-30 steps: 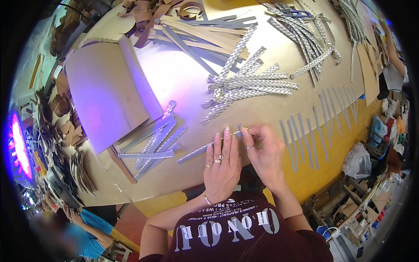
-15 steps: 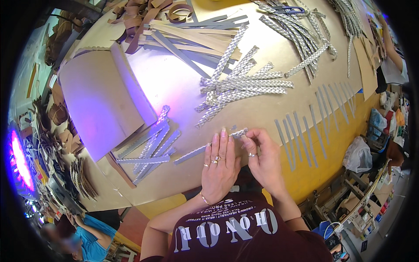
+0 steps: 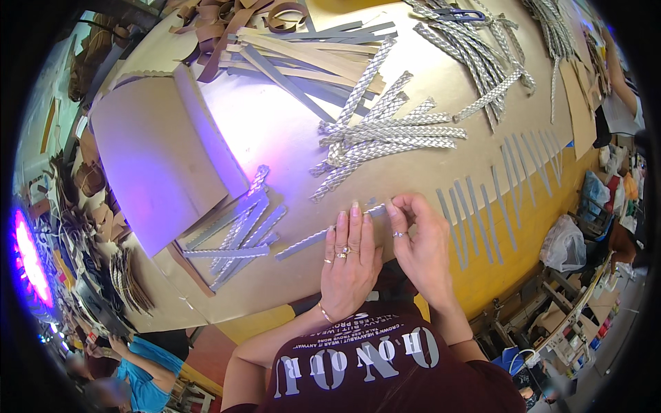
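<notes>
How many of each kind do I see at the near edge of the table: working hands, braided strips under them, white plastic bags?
Hands: 2, left hand and right hand
Braided strip: 1
White plastic bag: 1
Total: 4

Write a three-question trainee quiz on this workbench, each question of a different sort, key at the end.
1. True or false: the left hand lies flat with its fingers on the braided silver strip.
2. Which hand pinches the strip's end? A left, B right, C neither.
3. Fill in: the row of flat grey strips lies to the person's ____ of the hands.

Key
1. True.
2. B: the right hand grips it at its fingertips.
3. Right. The pile of finished braids lies farther up the table, and a tan card sheet lies to the left.
</notes>
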Available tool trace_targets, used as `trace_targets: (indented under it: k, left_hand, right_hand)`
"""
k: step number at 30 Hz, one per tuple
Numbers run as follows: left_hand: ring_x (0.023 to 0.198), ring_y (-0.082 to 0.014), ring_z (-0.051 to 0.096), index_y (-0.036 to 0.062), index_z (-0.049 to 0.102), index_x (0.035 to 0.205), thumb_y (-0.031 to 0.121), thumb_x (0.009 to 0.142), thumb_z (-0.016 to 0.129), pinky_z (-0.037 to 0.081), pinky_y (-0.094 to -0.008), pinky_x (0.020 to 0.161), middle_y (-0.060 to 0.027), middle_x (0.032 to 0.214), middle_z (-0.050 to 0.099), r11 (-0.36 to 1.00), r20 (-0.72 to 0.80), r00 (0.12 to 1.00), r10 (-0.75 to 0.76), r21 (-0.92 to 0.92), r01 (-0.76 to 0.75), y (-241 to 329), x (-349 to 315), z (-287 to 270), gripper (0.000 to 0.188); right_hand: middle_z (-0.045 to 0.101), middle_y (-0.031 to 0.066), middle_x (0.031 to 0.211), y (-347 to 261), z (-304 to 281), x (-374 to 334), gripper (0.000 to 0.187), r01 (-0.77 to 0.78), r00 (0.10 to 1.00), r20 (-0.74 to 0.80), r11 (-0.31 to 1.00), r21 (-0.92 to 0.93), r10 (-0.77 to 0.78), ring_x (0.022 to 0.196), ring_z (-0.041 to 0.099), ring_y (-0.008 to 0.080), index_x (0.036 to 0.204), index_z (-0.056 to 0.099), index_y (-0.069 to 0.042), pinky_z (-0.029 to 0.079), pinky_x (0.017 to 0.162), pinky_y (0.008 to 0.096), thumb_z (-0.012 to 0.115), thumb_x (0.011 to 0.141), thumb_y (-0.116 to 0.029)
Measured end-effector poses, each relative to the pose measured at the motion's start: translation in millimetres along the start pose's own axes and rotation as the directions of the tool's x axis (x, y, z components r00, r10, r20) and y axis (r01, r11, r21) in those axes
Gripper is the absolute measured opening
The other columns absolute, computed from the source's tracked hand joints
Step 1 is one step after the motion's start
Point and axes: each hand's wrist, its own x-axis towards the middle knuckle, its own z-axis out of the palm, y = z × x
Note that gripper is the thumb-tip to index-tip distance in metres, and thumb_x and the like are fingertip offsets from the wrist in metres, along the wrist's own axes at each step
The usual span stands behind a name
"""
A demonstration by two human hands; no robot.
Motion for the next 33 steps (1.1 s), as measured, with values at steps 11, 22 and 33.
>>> trace_targets:
  k: [11,22,33]
  left_hand:
    - [0.139,-0.0323,0.041,0.0014,0.047,0.140,0.029,0.091,0.060,0.028,-0.0450,0.117,-0.0171,0.149,0.044,1.000,-0.011,1.000,0.008,0.006,-0.008,0.9,0.4,1.7,0.058]
    - [0.133,-0.0366,0.048,0.0059,0.052,0.138,0.029,0.093,0.057,0.035,-0.0472,0.113,-0.0192,0.146,0.047,0.993,-0.075,0.997,0.026,0.119,-0.017,6.3,5.3,2.7,0.051]
    - [0.132,-0.0372,0.049,0.0040,0.054,0.135,0.025,0.092,0.056,0.036,-0.0462,0.112,-0.0197,0.145,0.049,0.992,-0.040,0.999,0.026,0.123,-0.021,6.0,6.0,-0.2,0.048]
  right_hand:
    - [0.069,0.0156,0.082,5.1,6.1,-1.8,0.012,0.003,0.999,-0.034,0.997,-0.074,-0.006,0.067,0.066,0.0204,0.098,0.060,0.003,0.052,0.062,0.0318,0.064,0.093,-0.007]
    - [0.062,0.0068,0.075,8.1,3.7,-0.2,0.010,0.126,0.980,-0.104,0.931,-0.342,-0.171,0.072,0.060,0.0257,0.085,0.062,-0.007,0.047,0.064,0.0385,0.071,0.085,-0.013]
    - [0.059,0.0087,0.083,21.1,0.1,0.5,0.017,0.035,0.984,-0.168,0.987,-0.160,-0.062,0.069,0.058,0.0259,0.103,0.064,-0.009,0.048,0.064,0.0383,0.068,0.086,-0.006]
